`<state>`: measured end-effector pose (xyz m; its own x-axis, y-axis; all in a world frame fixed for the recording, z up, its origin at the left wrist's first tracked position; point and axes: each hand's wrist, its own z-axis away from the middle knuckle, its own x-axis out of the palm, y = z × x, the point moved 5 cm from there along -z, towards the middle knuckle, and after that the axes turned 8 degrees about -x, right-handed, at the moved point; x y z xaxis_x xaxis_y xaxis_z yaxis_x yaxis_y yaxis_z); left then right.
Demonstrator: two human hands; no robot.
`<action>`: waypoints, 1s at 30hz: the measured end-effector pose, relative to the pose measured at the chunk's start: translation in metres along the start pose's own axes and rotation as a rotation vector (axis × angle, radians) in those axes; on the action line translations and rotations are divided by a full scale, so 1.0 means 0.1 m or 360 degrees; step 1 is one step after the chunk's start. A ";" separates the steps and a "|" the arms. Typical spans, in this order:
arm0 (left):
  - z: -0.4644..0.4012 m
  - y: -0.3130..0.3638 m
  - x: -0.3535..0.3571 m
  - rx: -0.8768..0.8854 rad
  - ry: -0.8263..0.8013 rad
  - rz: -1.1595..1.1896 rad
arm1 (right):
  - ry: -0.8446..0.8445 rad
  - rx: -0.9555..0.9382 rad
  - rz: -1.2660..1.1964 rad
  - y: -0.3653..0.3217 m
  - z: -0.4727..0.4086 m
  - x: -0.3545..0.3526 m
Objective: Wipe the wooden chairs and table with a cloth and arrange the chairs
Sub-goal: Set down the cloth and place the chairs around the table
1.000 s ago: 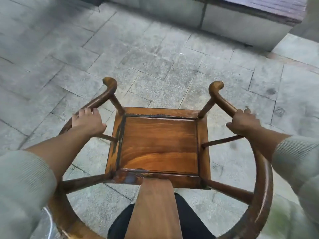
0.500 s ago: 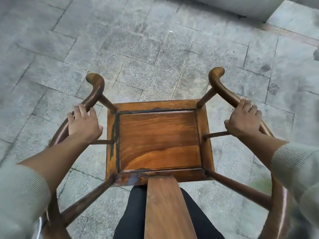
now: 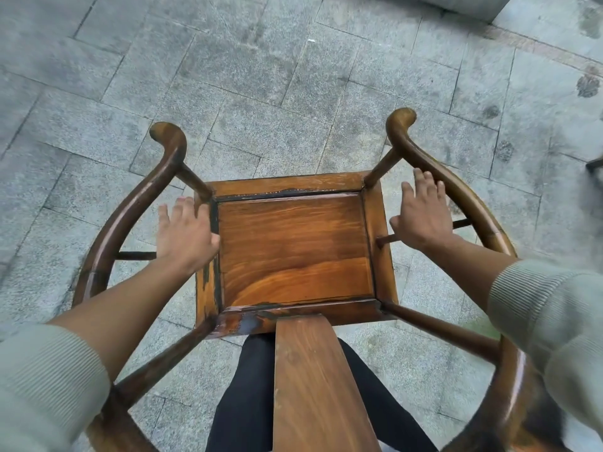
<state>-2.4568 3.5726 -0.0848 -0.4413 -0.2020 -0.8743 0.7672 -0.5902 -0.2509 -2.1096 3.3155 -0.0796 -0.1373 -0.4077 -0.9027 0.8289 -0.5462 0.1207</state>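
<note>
While both hands point(image 3: 186, 230) point(image 3: 424, 216) hover open, wooden chair point(image 3: 293, 249) faces away

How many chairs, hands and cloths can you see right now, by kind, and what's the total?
Wooden chair: 1
Bare hands: 2, the left hand and the right hand, both with fingers spread, off the armrests
Cloths: 0 in view
Total: 3

Head camera looks steeply down, close above the chair point(image 3: 295, 252)
</note>
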 end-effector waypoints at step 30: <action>1.90 -0.89 -0.07 -0.0471 0.0017 0.0379 | -0.0188 0.0562 -0.0326 0.19 2.16 -0.30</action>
<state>-2.6100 3.4779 0.0230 -0.2306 -0.2975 -0.9265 0.9498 -0.2758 -0.1478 -2.2065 3.1595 0.0386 -0.3582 -0.3344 -0.8717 0.5443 -0.8334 0.0961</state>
